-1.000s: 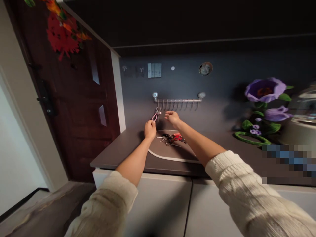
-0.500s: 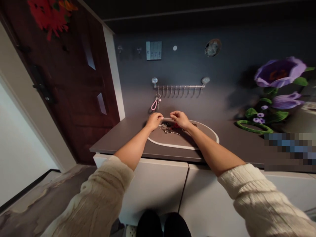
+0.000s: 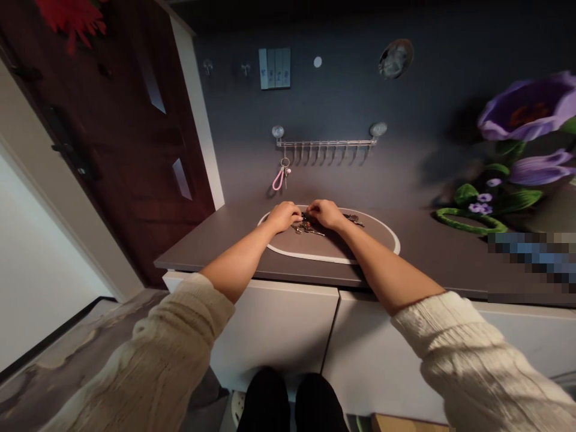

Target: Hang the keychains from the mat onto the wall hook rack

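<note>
A bunch of keys (image 3: 309, 229) with metal rings and chains lies on an oval mat (image 3: 333, 259) with a white rim. From the left, my left hand (image 3: 285, 216) reaches into the bunch, its fingers bent and closed at the dark part of the keys. My right hand (image 3: 326, 214) comes from the other side, fingers pinched together at the same dark part. Both hands hide some of the keys. Just right of my right hand, more keys (image 3: 354, 219) rest on the mat.
On the wall above, a hook rail (image 3: 333, 144) carries a pink-looped key ring (image 3: 279, 178) at its left end. Purple flowers (image 3: 526, 117) and a green fuzzy loop (image 3: 470, 222) stand at the right of the counter (image 3: 216, 243). A dark red door (image 3: 135, 150) is at the left.
Both hands have come down from above the mat to the bunch of keys, and their fingers now meet it. The camera has tilted slightly downward.
</note>
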Motion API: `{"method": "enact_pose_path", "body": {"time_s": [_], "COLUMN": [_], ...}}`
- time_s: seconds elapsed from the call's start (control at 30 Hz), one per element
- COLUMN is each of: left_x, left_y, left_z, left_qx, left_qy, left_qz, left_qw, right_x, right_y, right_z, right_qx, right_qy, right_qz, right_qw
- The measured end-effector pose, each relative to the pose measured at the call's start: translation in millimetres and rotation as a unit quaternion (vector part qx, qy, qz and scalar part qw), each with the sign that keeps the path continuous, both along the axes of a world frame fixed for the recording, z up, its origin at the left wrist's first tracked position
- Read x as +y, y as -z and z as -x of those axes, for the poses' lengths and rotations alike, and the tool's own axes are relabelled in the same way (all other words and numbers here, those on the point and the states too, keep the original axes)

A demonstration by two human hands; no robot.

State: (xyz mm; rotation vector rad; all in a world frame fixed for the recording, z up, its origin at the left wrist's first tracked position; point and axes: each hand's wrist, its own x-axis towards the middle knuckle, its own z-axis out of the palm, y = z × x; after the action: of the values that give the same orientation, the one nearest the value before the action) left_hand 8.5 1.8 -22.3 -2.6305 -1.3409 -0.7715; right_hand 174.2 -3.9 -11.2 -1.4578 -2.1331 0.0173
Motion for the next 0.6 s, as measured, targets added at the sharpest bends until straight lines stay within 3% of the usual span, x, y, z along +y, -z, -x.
{"method": "enact_pose_path", "body": {"time_s": [0.6], "left_x": [-1.8], "left_y": [0.0], "left_z": [-0.8], "left_qx": [-0.018], "left_qy": [-0.019], "left_qz": [-0.023], "left_qw": [0.999], "right_x": [-0.9], "right_y": [1.1], "right_z": [5.5], "right_qx": [-0.022], "right_qy": [-0.009], "right_qz": [-0.008], "right_qw": [1.000]}}
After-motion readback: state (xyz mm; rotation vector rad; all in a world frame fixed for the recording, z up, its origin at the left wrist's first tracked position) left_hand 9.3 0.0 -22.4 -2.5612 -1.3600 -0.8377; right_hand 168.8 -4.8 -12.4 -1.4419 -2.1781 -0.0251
